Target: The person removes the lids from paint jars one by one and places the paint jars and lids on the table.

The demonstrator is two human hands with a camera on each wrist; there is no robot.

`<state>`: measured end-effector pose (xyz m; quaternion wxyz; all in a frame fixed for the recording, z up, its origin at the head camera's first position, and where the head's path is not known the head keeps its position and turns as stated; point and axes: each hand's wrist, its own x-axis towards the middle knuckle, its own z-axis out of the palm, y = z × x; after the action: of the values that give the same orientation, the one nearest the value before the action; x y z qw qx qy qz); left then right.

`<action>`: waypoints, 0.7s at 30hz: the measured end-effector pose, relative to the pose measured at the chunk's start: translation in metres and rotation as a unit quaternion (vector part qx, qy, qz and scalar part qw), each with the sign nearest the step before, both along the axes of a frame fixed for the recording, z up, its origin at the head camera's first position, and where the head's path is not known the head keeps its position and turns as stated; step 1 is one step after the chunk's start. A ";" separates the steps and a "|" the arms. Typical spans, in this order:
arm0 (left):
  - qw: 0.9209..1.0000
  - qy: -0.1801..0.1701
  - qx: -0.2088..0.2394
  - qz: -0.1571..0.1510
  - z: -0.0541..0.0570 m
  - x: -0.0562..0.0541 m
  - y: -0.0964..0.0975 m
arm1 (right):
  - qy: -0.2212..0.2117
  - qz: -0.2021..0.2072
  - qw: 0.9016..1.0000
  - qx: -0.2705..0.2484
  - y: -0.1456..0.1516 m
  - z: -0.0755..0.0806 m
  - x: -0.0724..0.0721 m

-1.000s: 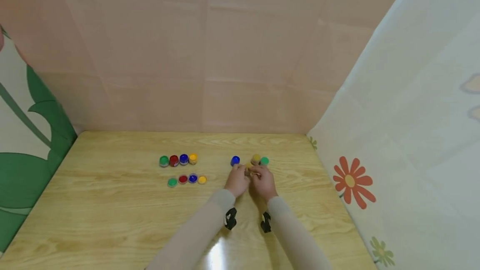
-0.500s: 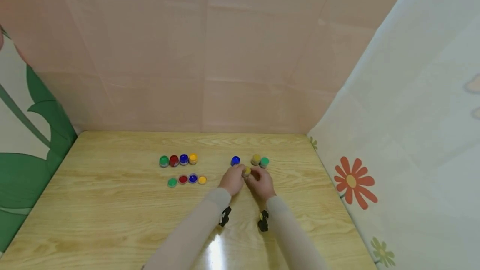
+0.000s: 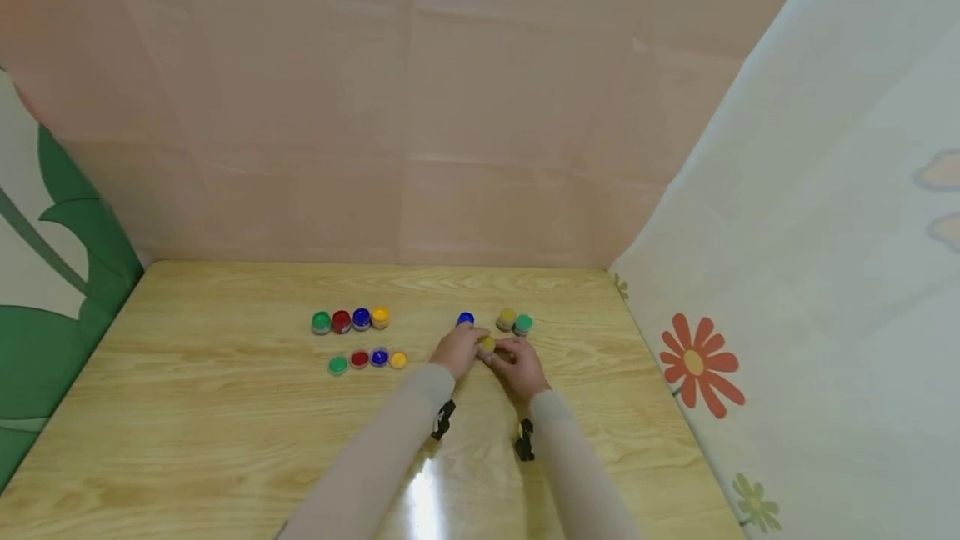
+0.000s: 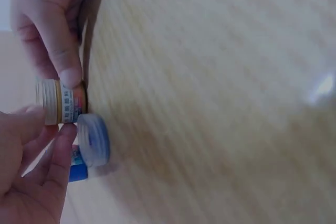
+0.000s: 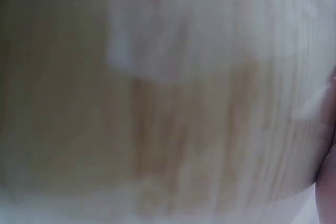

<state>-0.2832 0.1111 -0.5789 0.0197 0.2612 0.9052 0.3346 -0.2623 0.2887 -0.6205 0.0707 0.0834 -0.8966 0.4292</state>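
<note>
Both hands hold a small paint jar (image 3: 487,346) with a yellow top, over the right half of the wooden table. In the left wrist view the jar (image 4: 65,100) lies sideways, showing its printed label and ribbed pale cap. My left hand (image 3: 456,349) grips it at the cap end, thumb on one side and fingers on the other. My right hand (image 3: 522,368) pinches the labelled body, one digit pressed near its base. Just beyond the left fingers stand a blue paint jar (image 4: 79,172) and a translucent, blue-tinted lid (image 4: 94,140). The right wrist view is mostly blurred tabletop.
A yellow-topped jar (image 3: 506,319) and a green-topped jar (image 3: 522,324) stand just behind the right hand. To the left is a row of jars, including a red jar (image 3: 341,322), with a row of paint-stained lids in front, including a yellow lid (image 3: 398,360). Cloth hangs behind the table.
The hands and the jar have shifted slightly left and nearer. The yellow top, partly covered by fingers a second ago, now shows between the hands. The other jars stay put.
</note>
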 end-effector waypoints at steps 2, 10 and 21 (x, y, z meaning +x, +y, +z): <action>1.000 0.006 -0.014 -0.018 0.005 -0.001 -0.001 | 0.001 0.007 1.000 0.002 0.001 -0.001 -0.001; 0.997 -0.018 -0.046 -0.052 0.014 0.000 -0.004 | 0.004 0.012 1.000 0.013 0.002 -0.004 -0.002; 0.998 -0.039 -0.038 -0.031 0.022 0.003 -0.002 | 0.010 0.002 0.999 0.040 -0.001 0.001 0.002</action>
<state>-0.2802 0.1095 -0.5566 0.0752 0.2753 0.9072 0.3092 -0.2608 0.2874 -0.6196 0.0758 0.0920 -0.9120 0.3926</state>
